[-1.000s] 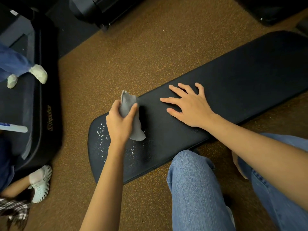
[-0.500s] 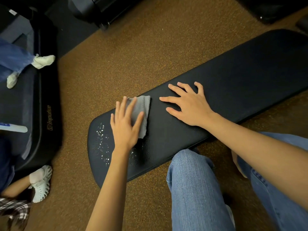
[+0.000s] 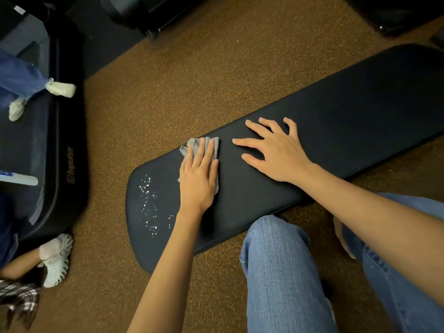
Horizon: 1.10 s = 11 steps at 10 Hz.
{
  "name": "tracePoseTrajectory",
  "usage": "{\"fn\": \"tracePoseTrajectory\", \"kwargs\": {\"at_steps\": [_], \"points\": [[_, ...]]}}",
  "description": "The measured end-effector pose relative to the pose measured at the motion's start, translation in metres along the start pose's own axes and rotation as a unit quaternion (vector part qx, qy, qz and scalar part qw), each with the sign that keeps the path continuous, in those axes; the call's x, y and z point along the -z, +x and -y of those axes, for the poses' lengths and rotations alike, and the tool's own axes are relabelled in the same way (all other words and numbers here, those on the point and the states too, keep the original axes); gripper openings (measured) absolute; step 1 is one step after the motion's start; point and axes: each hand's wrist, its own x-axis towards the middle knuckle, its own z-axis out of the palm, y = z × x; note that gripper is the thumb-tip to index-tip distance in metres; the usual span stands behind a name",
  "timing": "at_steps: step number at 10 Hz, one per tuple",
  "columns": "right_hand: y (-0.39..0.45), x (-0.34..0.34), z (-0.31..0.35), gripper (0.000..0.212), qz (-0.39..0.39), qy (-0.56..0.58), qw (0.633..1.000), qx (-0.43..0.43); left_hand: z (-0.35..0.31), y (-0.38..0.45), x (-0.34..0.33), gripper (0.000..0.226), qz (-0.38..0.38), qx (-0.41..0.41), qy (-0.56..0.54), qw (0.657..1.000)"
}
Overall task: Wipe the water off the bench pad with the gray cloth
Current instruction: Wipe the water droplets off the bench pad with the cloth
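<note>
Left hand (image 3: 199, 179) flat on cloth (image 3: 206, 145), pressing it to pad (image 3: 336, 121).
Right hand (image 3: 276, 150) open, at cloth's 3 o'clock; droplets (image 3: 149, 203) at 8 o'clock.

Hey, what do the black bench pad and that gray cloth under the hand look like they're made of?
The long black bench pad looks like vinyl or faux leather: a fine pebbled grain, a dull sheen, and water droplets beading on top. The small gray cloth looks like soft microfiber or terry, matte, fuzzy-edged, crumpling in folds under the left hand.
</note>
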Motion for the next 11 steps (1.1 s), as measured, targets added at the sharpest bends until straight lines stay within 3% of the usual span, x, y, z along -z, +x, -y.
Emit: {"fn": "tracePoseTrajectory", "kwargs": {"at_steps": [2,3,4,5,6,7,9,10,11], "points": [[-0.001,0.001,-0.002,0.041,0.001,0.004,1.0,0.004,0.017,-0.011,0.01,0.043,-0.033,0.001,-0.086,0.996],[-0.001,0.001,-0.002,0.041,0.001,0.011,1.0,0.003,0.04,-0.009,0.014,0.042,-0.043,0.032,-0.078,0.995],[-0.001,0.002,-0.002,0.04,-0.001,0.013,1.0,0.002,0.047,0.0,0.009,0.038,-0.083,0.123,-0.12,0.982],[-0.001,0.0,-0.001,0.04,-0.004,0.011,1.0,0.001,0.019,-0.002,0.0,0.035,-0.121,0.147,-0.163,0.968],[0.0,-0.001,0.0,0.04,-0.007,0.012,1.0,0.0,-0.01,-0.024,-0.001,0.036,-0.094,0.076,-0.183,0.976],[-0.001,-0.001,-0.001,0.04,-0.007,0.013,1.0,0.0,0.005,-0.037,0.005,0.047,-0.051,0.013,-0.137,0.989],[-0.001,0.0,0.0,0.04,-0.002,0.008,1.0,-0.001,0.035,-0.019,0.013,0.073,-0.116,0.196,-0.109,0.968],[0.0,-0.001,0.001,0.041,-0.002,0.002,1.0,0.0,-0.007,-0.024,-0.002,0.081,-0.1,0.156,-0.139,0.973],[-0.001,0.0,0.0,0.041,-0.001,-0.009,1.0,0.002,-0.034,-0.041,-0.01,0.075,-0.061,0.068,-0.136,0.986]]}}
